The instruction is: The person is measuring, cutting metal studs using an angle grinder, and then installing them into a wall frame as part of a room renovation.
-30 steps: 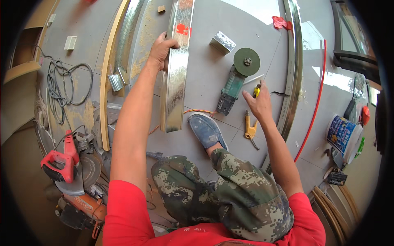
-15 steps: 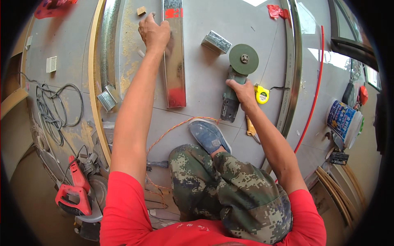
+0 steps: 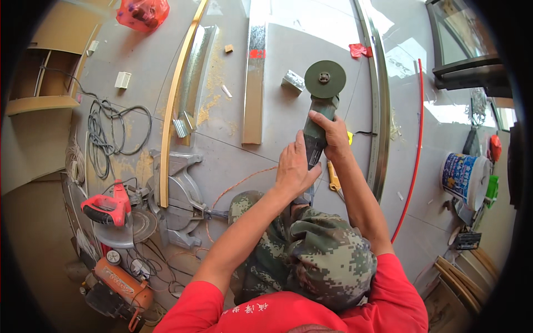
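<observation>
Bucket (image 3: 459,178) at 3 o'clock, contents hidden. Red bag (image 3: 142,15) at 11 o'clock, dark things inside, kind unclear. Grinder (image 3: 323,105) at 1 o'clock, disc toward 12. Right hand (image 3: 332,134) clamped round its body, as half second ago. Left hand (image 3: 295,169), then at metal channel (image 3: 254,114), now touches grinder's rear; cannot tell whether its fingers clamp. Channel lies near 12 o'clock.

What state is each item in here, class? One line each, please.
Angle grinder: held; on or off, cannot tell.
Cutting disc: mounted on the grinder.
Right hand: closed around the grinder.
Left hand: touching its rear.
Metal channel: lying flat.
Tape measure: mostly hidden.
Dark cord: loosely coiled.
Miter saw: unheld; power unclear.
</observation>
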{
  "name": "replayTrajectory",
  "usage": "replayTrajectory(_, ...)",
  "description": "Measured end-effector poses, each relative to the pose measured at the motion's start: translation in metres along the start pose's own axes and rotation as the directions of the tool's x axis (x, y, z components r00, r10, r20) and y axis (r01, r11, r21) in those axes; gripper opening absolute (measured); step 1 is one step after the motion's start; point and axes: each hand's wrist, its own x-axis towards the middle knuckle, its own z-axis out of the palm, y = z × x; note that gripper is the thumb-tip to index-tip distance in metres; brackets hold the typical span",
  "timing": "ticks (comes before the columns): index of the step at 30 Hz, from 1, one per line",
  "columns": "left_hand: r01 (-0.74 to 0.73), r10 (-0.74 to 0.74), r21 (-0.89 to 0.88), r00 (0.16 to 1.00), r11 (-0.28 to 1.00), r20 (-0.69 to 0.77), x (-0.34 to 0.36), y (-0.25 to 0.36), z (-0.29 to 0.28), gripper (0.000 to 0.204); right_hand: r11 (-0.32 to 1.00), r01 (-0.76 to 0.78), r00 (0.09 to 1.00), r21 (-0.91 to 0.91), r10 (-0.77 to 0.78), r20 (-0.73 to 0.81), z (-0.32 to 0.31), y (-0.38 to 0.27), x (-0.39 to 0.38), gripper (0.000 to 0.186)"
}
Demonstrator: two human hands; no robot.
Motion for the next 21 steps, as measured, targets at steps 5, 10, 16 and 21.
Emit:
replayTrajectory(5, 0.021, -0.015, -0.032, 0.985, 0.999, 0.170, -0.049, 0.064, -0.037, 0.092, 0.899, -0.188, 0.973, 0.395, 0.117, 0.197, -0.026, -0.023, -0.076, 0.031)
replayTrajectory(10, -0.053, 0.058, -0.025, 0.958, 0.998, 0.282, -0.102, 0.120, -0.035, 0.080, 0.848, -0.207, 0.978, 0.488, 0.163, 0.132, -0.093, -0.008, -0.124, 0.025)
replayTrajectory(16, -0.062, 0.089, -0.223, 0.989, 0.973, 0.115, -0.137, 0.117, -0.035, 0.047, 0.715, -0.020, 0.995, 0.699, 0.086, -0.060, -0.162, -0.014, -0.145, 0.026)
replayTrajectory(21, 0.039, -0.008, -0.226, 0.991, 0.973, 0.137, -0.165, 0.108, -0.026, 0.036, 0.686, 0.109, 0.945, 0.719, 0.152, -0.289, -0.204, -0.008, -0.192, 0.029)
